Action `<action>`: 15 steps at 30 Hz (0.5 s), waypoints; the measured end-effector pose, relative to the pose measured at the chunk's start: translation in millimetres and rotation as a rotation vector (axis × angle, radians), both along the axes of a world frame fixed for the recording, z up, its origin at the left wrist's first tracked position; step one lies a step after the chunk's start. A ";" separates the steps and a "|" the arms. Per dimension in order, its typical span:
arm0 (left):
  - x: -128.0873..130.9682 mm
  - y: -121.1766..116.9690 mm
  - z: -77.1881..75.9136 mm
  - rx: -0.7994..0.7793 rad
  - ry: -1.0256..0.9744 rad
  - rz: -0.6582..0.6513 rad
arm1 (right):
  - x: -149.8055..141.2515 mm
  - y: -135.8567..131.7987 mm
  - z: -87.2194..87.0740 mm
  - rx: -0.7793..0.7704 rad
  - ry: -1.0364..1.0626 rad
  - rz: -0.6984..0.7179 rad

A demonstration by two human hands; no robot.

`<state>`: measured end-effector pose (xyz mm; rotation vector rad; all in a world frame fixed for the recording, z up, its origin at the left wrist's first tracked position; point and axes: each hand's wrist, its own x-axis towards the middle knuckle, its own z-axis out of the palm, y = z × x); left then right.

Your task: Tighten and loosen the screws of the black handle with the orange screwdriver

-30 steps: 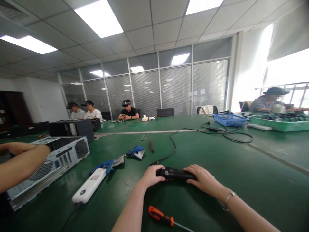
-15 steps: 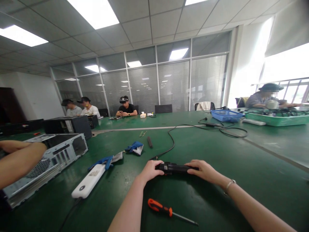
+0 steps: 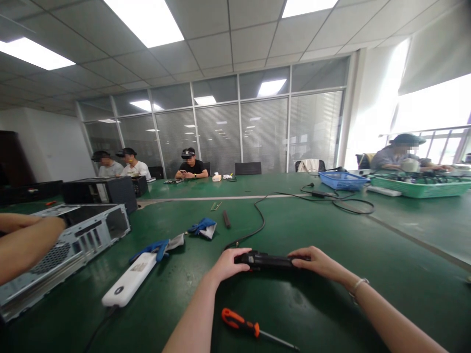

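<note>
A long black device (image 3: 270, 261), whose exact kind I cannot make out, lies crosswise over the green table in front of me. My left hand (image 3: 232, 264) grips its left end, thumb on the near side and fingers on the far side. Around the right end, my right hand (image 3: 312, 262) has its thumb and fingers closed. A black cable (image 3: 262, 215) runs up to the device's left end; whether they join is hidden by my left hand. Nearer to me, between my forearms, lies a screwdriver (image 3: 257, 331) with an orange and black handle.
On the left are a white power strip (image 3: 130, 280), blue-and-grey gloves (image 3: 202, 227) and an open metal computer case (image 3: 91, 235), with another person's arm (image 3: 33, 245) over it. A dark bar (image 3: 226, 219) lies ahead. Blue (image 3: 342, 181) and green (image 3: 423, 185) baskets stand back right. Several people sit around.
The view has shifted slightly, so most table items appear a little further left. Both hands still hold the black device, and my right hand sits slightly lower and further right in view.
</note>
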<state>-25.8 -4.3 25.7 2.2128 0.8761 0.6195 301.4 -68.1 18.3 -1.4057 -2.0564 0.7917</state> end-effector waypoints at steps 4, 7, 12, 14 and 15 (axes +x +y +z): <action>1.4 -0.7 0.6 -0.016 0.012 0.031 | -6.8 -1.0 1.7 0.139 -0.090 -0.139; 1.8 2.3 -3.9 -0.019 0.003 0.021 | -35.3 -11.9 10.9 0.375 -0.098 -0.257; 2.4 9.5 -13.0 -0.017 -0.038 0.015 | -121.3 -52.4 19.3 0.324 -0.075 0.058; 1.8 10.9 -13.7 -0.006 -0.020 0.005 | -150.6 -66.0 16.0 0.301 -0.148 0.164; 1.4 11.0 -13.5 0.004 -0.005 0.002 | -161.5 -70.1 14.3 0.293 -0.194 0.201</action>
